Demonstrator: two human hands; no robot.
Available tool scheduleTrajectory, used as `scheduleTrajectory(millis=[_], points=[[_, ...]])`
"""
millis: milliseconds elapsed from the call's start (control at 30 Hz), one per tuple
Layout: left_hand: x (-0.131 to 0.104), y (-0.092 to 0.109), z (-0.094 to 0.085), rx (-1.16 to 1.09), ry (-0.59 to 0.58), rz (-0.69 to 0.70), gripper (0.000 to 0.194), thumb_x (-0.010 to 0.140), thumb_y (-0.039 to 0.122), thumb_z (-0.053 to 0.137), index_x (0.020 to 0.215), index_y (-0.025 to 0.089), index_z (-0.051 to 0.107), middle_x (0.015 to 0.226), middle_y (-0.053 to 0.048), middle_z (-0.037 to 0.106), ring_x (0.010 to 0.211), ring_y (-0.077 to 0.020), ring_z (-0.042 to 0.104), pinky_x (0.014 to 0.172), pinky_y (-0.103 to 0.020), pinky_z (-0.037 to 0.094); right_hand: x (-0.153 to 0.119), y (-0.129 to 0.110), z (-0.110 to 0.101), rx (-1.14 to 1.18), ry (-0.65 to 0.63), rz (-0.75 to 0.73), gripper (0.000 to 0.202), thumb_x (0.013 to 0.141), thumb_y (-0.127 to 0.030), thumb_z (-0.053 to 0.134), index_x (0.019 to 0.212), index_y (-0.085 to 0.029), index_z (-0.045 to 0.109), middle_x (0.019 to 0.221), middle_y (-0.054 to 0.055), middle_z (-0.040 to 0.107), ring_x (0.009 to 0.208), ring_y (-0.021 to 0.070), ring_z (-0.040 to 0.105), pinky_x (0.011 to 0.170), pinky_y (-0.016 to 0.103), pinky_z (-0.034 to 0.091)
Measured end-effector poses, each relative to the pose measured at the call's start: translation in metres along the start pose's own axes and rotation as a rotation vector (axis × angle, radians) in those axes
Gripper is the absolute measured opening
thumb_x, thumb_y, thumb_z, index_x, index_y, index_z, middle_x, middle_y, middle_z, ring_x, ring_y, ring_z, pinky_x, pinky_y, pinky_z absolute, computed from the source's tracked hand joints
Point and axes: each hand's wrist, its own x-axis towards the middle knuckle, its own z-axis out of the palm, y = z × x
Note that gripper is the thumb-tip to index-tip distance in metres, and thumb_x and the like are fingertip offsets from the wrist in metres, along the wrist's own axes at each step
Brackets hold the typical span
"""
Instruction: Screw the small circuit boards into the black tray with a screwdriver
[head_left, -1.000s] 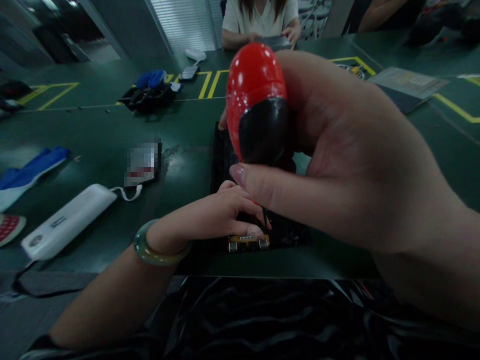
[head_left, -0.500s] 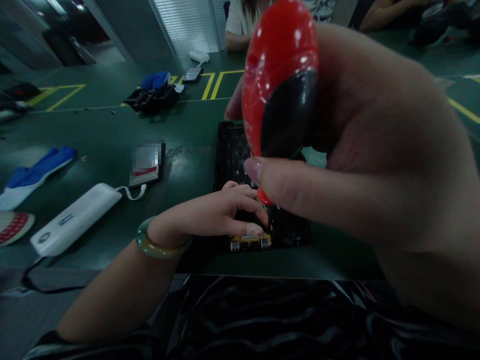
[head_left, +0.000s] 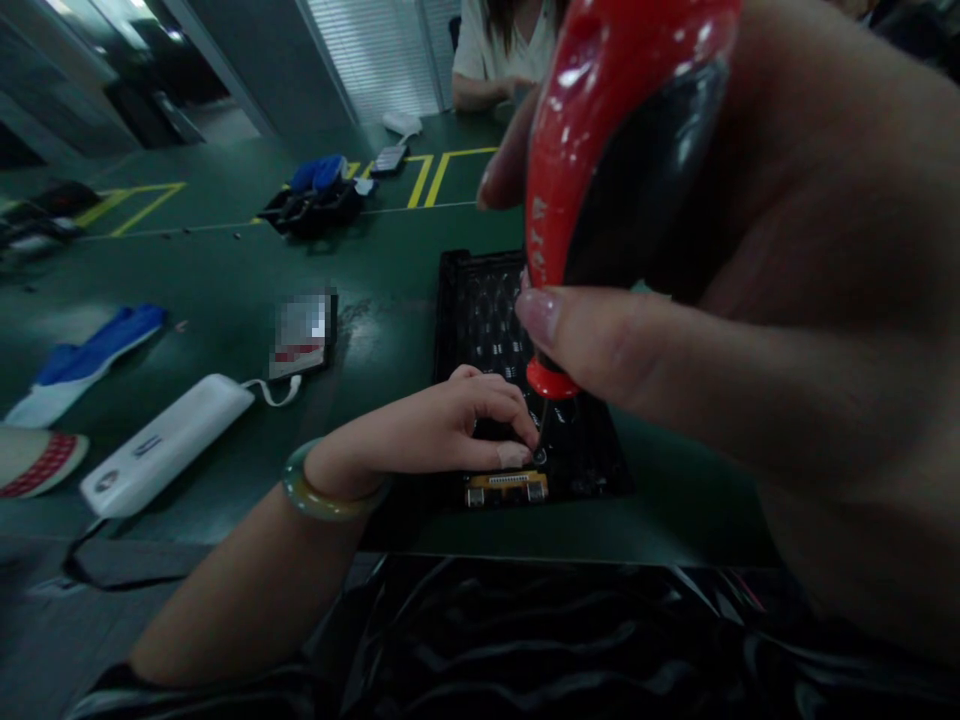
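Observation:
My right hand (head_left: 757, 330), large and close to the camera, grips the red and black handle of a screwdriver (head_left: 570, 180). Its thin shaft runs down to a small round spot on a black plastic housing (head_left: 480, 320). Thumb and index finger of my left hand (head_left: 457, 425) come together in a pinch right beside the screwdriver's tip; whether they hold the shaft or a small screw I cannot make out. Just below the left thumb, a small orange-brown circuit board (head_left: 508, 488) with two metal ports sits at the housing's near edge. My right hand hides part of the housing.
Left on the green table (head_left: 225, 270) lie a white power bank (head_left: 169, 445) with a short cable, a card-like item (head_left: 304, 335) and a blue-and-white cloth item (head_left: 94, 350). A black tray (head_left: 311, 205) stands farther back. Across the table sits another person (head_left: 495, 60).
The screwdriver and my right hand have shifted right in view, and the shaft now shows beside my left fingertips. My left thumb and index finger stay close together. The whole view has shifted slightly.

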Motion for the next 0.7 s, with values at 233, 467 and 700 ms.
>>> scheduleTrajectory(millis=[233, 467, 700], points=[[0.001, -0.006, 0.000, -0.086, 0.028, 0.069, 0.017, 0.092, 0.029, 0.066, 0.102, 0.018, 0.075, 0.101, -0.002, 0.075, 0.102, -0.0152, 0.065, 0.102, -0.029, 0.039, 0.000, -0.007, 0.000, 0.045, 0.068, 0.102, 0.041, 0.075, -0.069, 0.072, 0.103, -0.042, 0.057, 0.083, -0.003, 0.062, 0.089, 0.0226, 0.063, 0.091, 0.039, 0.057], [0.000, -0.014, 0.001, -0.170, 0.058, 0.111, 0.017, 0.092, 0.028, 0.067, 0.102, 0.017, 0.074, 0.101, -0.004, 0.076, 0.095, -0.0152, 0.069, 0.090, -0.027, 0.051, -0.013, 0.007, -0.002, 0.192, 0.051, 0.031, 0.033, 0.077, -0.021, 0.075, 0.101, -0.036, 0.058, 0.108, -0.006, 0.062, 0.108, 0.0209, 0.062, 0.098, 0.037, 0.057], [0.000, -0.014, 0.003, -0.090, 0.114, 0.117, 0.017, 0.092, 0.032, 0.067, 0.098, 0.019, 0.075, 0.100, -0.002, 0.076, 0.095, -0.0154, 0.068, 0.097, -0.030, 0.045, -0.024, 0.028, 0.007, 0.322, 0.114, 0.071, 0.028, 0.085, -0.022, 0.068, 0.112, -0.024, 0.062, 0.101, -0.004, 0.063, 0.094, 0.0157, 0.067, 0.088, 0.034, 0.059]])
